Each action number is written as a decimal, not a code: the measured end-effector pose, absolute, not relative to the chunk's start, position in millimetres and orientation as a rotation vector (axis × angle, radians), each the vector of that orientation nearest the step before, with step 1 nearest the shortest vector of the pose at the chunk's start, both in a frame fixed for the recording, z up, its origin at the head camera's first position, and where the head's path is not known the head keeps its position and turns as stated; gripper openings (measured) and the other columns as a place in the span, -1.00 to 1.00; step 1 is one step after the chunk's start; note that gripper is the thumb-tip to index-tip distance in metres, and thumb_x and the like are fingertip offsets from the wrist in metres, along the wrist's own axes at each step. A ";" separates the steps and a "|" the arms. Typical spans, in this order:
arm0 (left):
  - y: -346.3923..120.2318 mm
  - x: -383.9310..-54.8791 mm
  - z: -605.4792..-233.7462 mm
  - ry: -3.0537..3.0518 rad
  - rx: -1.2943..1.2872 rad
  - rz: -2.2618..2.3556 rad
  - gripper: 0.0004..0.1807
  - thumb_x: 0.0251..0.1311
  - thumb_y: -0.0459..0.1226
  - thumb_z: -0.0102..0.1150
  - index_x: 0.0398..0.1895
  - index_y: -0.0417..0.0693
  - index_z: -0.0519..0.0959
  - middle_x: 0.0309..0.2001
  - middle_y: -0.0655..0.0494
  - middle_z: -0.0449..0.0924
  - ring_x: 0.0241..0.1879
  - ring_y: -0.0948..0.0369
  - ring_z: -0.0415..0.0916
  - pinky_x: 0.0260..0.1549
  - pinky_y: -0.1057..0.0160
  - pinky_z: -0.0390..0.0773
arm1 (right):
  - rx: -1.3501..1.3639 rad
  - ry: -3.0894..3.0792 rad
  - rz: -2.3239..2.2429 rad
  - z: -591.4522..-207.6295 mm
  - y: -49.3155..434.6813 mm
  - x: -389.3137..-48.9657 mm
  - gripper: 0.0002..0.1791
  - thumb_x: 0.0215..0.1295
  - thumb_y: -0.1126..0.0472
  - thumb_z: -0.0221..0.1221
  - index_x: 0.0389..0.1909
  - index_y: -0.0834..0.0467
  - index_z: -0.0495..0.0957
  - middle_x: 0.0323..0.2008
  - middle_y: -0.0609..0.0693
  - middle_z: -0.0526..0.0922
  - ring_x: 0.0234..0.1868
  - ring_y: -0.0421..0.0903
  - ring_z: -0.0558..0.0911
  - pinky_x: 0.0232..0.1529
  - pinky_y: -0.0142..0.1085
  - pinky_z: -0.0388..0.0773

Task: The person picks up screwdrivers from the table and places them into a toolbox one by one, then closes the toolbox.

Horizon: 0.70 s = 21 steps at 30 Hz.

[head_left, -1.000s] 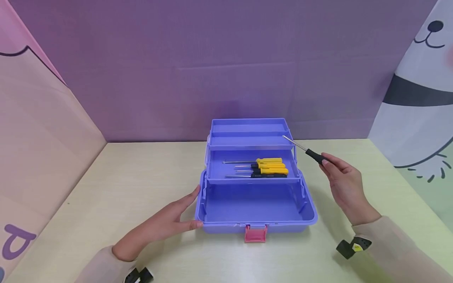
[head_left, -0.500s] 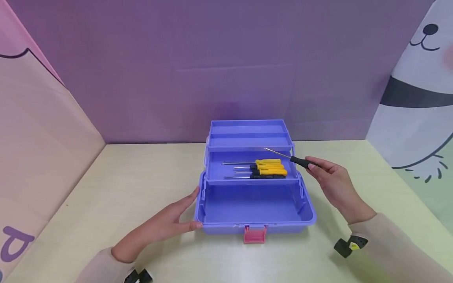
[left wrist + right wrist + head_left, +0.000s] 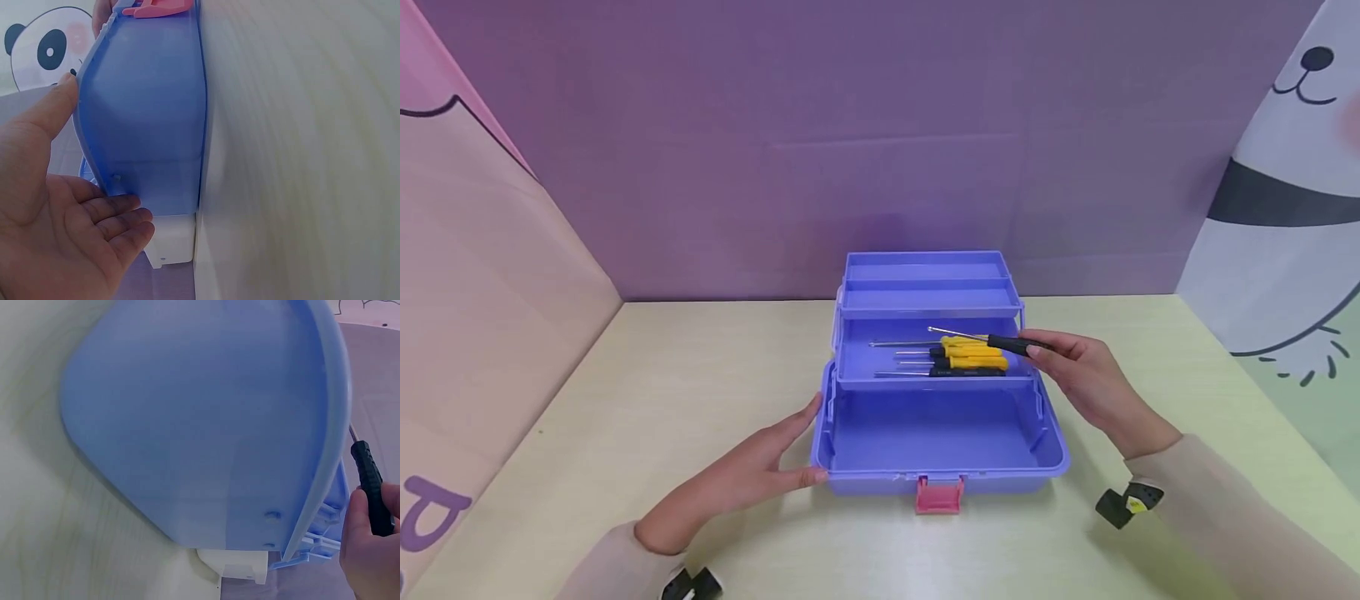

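Right fingers (image 3: 1058, 339) tight round a slim black-handled screwdriver (image 3: 1009, 343), left fingers (image 3: 124, 222) loose against the smooth plastic toolbox (image 3: 872, 484).

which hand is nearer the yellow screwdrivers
Right. The right hand, pinching a black screwdriver, is by the handle ends of the yellow screwdrivers; the left hand is farther, touching the toolbox on its left.

The head view is bright and mostly crisp, with a pale glare at 6 o'clock on the light-yellow wood-grain tabletop (image 3: 737, 350). Soft shadows lie at 4 and 8 o'clock of the periwinkle-blue plastic toolbox (image 3: 872, 484), fainter shading at 12 o'clock on the purple fabric wall (image 3: 775, 175). The 2 wrist views are dimmer, hazy and bluish.
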<state>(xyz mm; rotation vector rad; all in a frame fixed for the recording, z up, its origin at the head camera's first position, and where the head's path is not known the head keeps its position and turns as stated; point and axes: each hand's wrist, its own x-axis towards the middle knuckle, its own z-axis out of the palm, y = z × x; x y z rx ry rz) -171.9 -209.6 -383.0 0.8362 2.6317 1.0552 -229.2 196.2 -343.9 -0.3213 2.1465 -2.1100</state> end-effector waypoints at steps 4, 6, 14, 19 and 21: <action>-208.9 -170.9 -383.2 2.629 0.841 1.057 -0.01 0.17 0.08 0.16 0.49 -0.13 -0.13 0.46 -0.10 -0.06 0.40 -0.09 0.00 0.28 -0.11 0.15 | -0.335 2.229 -1.997 -343.0 193.9 -231.5 -0.50 0.38 0.23 0.08 0.19 0.49 0.31 -0.12 -0.24 0.62 -0.05 -0.32 0.58 0.04 -0.51 0.48; -209.0 -170.1 -382.8 2.631 0.840 1.054 -0.01 0.17 0.09 0.16 0.49 -0.13 -0.12 0.46 -0.10 -0.06 0.39 -0.09 0.00 0.28 -0.12 0.16 | -0.319 2.266 -1.943 -342.2 192.3 -232.8 -0.50 0.38 0.21 0.08 0.20 0.47 0.32 -0.10 -0.24 0.60 -0.05 -0.31 0.57 0.03 -0.52 0.48; -210.1 -168.8 -382.1 2.637 0.837 1.051 0.00 0.16 0.08 0.17 0.48 -0.16 -0.11 0.45 -0.12 -0.04 0.39 -0.10 0.02 0.27 -0.12 0.17 | -0.349 2.264 -1.841 -338.6 187.7 -236.4 -0.53 0.38 0.21 0.08 0.19 0.43 0.38 0.05 -0.03 0.54 -0.01 -0.23 0.57 0.04 -0.49 0.48; -211.0 -168.8 -382.9 2.624 0.839 1.068 -0.01 0.17 0.07 0.17 0.48 -0.15 -0.12 0.45 -0.12 -0.04 0.39 -0.09 0.01 0.26 -0.13 0.18 | -0.381 2.261 -1.814 -335.9 183.8 -237.6 -0.53 0.38 0.22 0.07 0.18 0.45 0.37 0.13 0.18 0.49 -0.05 -0.22 0.60 0.04 -0.46 0.50; -211.2 -168.6 -383.1 2.625 0.836 1.067 -0.01 0.17 0.07 0.17 0.48 -0.15 -0.13 0.45 -0.11 -0.04 0.39 -0.09 0.01 0.26 -0.13 0.18 | -0.387 2.256 -1.815 -336.0 182.1 -238.4 -0.53 0.38 0.24 0.07 0.18 0.47 0.36 0.12 0.20 0.51 -0.06 -0.22 0.61 0.04 -0.44 0.51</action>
